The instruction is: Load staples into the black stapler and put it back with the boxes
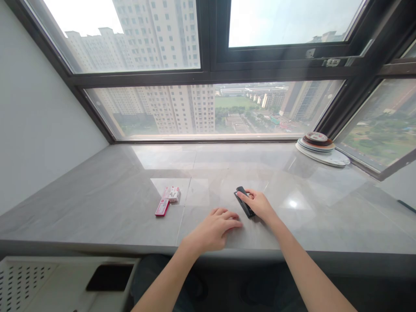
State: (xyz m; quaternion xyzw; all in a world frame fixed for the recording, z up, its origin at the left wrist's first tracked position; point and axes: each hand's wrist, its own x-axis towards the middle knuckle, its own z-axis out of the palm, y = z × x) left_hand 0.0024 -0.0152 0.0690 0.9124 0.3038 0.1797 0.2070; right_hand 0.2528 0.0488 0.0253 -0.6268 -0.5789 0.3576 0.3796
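A black stapler (246, 207) lies on the grey stone sill (130, 225), a little right of the middle. My right hand (258, 203) is closed around its upper part, with the thumb across the top. To the left of it, my left hand (216, 228) rests on the sill with its fingers stretched out, apart from the stapler and holding nothing. Further left lie small pink-and-white boxes: a white one (174, 194) and a flat red-edged one (162, 208) close together.
In the far right corner stands a stack of plates (321, 149). Dark window frames (204, 78) border the back. Below the sill's front edge at left is a white perforated surface (65, 281) with a dark flat rectangle (109, 277) on it.
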